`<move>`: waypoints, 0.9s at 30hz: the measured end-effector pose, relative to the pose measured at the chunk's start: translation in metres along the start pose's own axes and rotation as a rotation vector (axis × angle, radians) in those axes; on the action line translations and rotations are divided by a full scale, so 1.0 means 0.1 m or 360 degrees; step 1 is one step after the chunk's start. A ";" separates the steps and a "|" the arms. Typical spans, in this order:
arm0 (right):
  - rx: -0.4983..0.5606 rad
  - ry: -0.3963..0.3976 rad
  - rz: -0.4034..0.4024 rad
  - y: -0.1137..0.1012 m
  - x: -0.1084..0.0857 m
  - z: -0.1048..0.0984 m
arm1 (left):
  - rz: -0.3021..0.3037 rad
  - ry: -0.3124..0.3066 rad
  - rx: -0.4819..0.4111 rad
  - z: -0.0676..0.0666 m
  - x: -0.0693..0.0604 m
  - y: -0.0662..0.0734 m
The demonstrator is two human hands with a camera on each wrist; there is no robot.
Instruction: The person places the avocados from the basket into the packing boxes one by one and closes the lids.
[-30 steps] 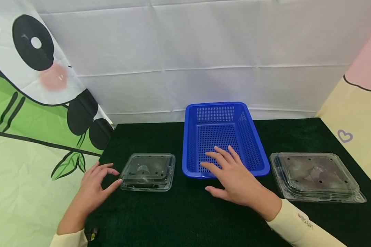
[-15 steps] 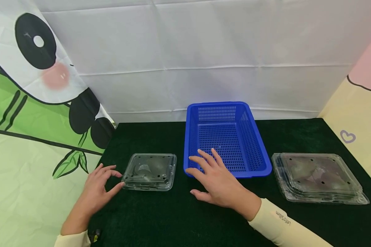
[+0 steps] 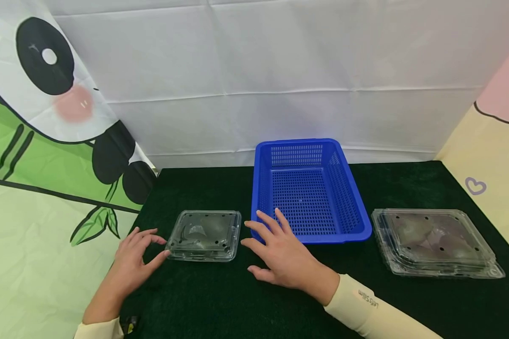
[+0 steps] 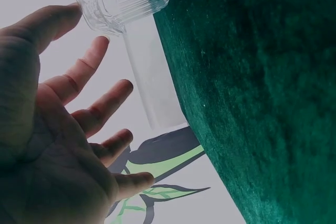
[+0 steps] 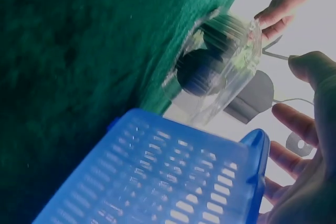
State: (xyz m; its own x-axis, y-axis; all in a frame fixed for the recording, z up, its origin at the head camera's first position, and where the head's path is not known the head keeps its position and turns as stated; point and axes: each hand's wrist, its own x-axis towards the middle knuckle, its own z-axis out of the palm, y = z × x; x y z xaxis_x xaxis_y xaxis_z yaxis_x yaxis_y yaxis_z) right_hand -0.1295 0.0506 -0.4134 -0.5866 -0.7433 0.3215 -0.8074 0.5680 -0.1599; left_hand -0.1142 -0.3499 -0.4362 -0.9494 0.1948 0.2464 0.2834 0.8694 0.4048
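A small clear plastic clamshell box (image 3: 205, 235) lies closed on the dark green cloth. Dark round things (image 5: 199, 72) show through its side in the right wrist view; their kind is unclear. At the box's left edge is my left hand (image 3: 131, 261), fingers spread, thumb and index tips at or almost on the plastic; contact is hard to tell. My right hand (image 3: 282, 256) hovers by the front left corner of a blue plastic basket (image 3: 335, 238), fingers apart and holding nothing. The bare mesh floor of the basket is visible.
A larger clear clamshell box (image 3: 439, 242) sits closed to the basket's right, its contents blurred by the lid. Behind the table (image 3: 220, 301) hangs a white cloth (image 3: 237, 70). A small dark object (image 3: 130, 324) lies near my left wrist.
My right hand has moved left from over the basket's front toward the gap beside the small clamshell box. My left hand has shifted only slightly; the boxes and basket stay in place.
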 end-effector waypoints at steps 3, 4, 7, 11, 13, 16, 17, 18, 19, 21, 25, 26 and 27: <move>-0.0008 -0.0001 -0.0040 -0.03 0.03 0.06 | -0.0027 -0.0026 0.0008 0.01 -0.01 -0.01; -0.0009 -0.0003 -0.0052 -0.04 0.04 0.07 | -0.0036 -0.0034 0.0012 0.01 -0.02 -0.02; -0.0033 -0.0007 -0.0079 -0.07 0.06 0.12 | -0.0055 -0.0051 0.0012 0.03 -0.03 -0.02; -0.0074 -0.0006 -0.0099 -0.09 0.09 0.17 | -0.0068 -0.0050 0.0007 0.04 -0.03 -0.03; -0.0100 0.0011 -0.0105 -0.10 0.10 0.20 | -0.0068 -0.0032 0.0000 0.05 -0.03 -0.03; -0.0168 0.0047 -0.0115 -0.12 0.12 0.24 | -0.0059 0.0015 -0.0012 0.06 -0.03 -0.04; -0.0191 0.0060 -0.0119 -0.13 0.13 0.25 | -0.0057 0.0030 -0.0021 0.06 -0.03 -0.03; -0.0218 0.0069 -0.0124 -0.14 0.14 0.27 | -0.0051 0.0047 -0.0024 0.06 -0.03 -0.03; -0.0242 0.0075 -0.0132 -0.15 0.15 0.28 | -0.0044 0.0063 -0.0026 0.06 -0.03 -0.03; -0.0274 0.0069 -0.0137 -0.17 0.16 0.30 | -0.0025 0.0097 -0.0022 0.06 -0.03 -0.02; -0.0293 0.0052 -0.0134 -0.21 0.18 0.34 | 0.0035 0.0151 -0.0001 0.06 -0.04 0.00; -0.0297 0.0047 -0.0129 -0.22 0.18 0.35 | 0.0051 0.0164 0.0008 0.06 -0.04 0.01; -0.0303 0.0047 -0.0126 -0.23 0.18 0.36 | 0.0069 0.0180 0.0018 0.06 -0.05 0.01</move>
State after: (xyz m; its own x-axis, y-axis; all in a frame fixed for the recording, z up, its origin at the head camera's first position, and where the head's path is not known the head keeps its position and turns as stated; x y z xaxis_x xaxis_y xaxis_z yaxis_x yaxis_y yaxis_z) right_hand -0.1244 0.0115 -0.4375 -0.5174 -0.7792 0.3538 -0.8227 0.5667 0.0452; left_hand -0.1104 -0.3472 -0.4425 -0.9147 0.1802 0.3617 0.3218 0.8664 0.3820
